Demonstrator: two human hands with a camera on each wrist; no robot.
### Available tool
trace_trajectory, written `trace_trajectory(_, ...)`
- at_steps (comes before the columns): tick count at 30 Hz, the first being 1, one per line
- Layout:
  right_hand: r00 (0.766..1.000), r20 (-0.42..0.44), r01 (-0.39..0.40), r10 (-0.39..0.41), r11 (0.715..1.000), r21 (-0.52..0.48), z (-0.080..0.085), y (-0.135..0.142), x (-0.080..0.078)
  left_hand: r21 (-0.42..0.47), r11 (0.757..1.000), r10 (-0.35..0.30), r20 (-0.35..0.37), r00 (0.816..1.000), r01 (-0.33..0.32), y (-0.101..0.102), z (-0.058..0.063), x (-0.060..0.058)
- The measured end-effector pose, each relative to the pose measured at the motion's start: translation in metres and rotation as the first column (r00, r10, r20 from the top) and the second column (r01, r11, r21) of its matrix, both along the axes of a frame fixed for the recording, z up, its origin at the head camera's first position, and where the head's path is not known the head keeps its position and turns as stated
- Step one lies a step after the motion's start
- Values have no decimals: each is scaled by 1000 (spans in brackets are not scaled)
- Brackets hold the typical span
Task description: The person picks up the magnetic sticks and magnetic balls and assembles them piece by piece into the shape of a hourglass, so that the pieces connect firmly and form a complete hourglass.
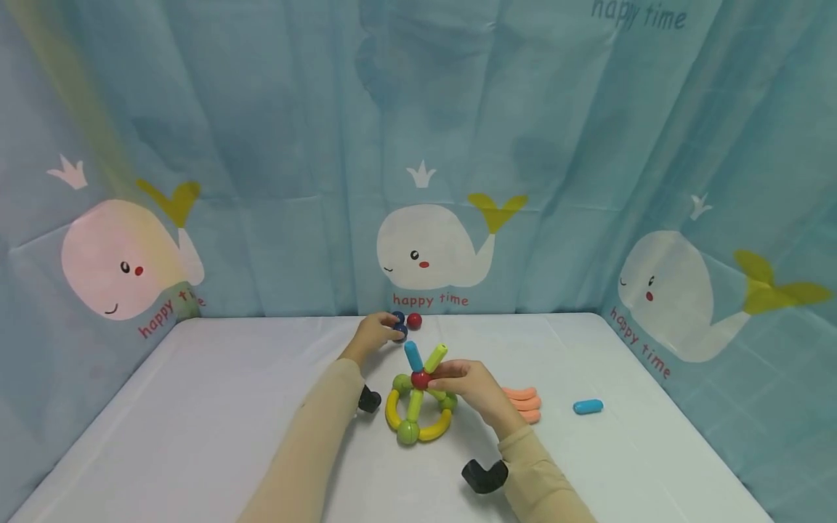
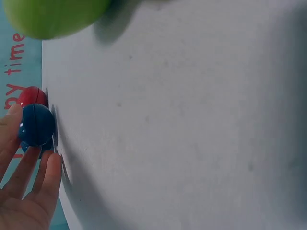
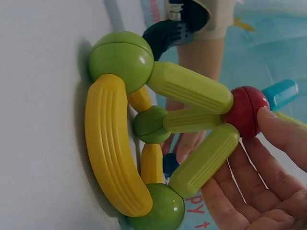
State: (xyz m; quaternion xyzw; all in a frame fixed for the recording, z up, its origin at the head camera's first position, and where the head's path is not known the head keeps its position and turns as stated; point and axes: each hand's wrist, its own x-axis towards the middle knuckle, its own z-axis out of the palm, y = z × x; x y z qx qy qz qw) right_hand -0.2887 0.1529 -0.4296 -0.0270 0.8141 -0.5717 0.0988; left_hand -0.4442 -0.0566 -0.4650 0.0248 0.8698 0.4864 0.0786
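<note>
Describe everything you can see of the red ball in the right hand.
The red ball is glossy, looks like plastic, and has a seam around it. It forms the raised hub of a built frame: three light-green rods slope from it down to green balls below, while a blue rod and another light-green rod stick up from it. The right hand holds it between thumb and fingers.

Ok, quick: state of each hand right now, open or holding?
Left hand: at a blue ball; cannot tell whether it is gripped.
Right hand: closed, pinching the red ball atop the stick-and-ball frame.
</note>
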Motion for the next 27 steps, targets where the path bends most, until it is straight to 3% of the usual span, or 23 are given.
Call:
trace_trajectory(9,1000,4,23,-23,999,-25,1,-2,2,-40,999,30,8,1000,-30,6,-1,-4)
trace_trajectory(15,1000,-15,26,-27,999,-26,1,-3,3,-47,999,-8,0,1000,8,4,2,6)
trace_trajectory(20,999,-19,31,-31,999,-30,0,-3,0,17,1000,0,-7,1000,1,-12,18,24)
trace_trajectory(27,999,-7,37,-37,999,-30,-3,-3,3,151,987,-38,-48,998,45,-31,64,70)
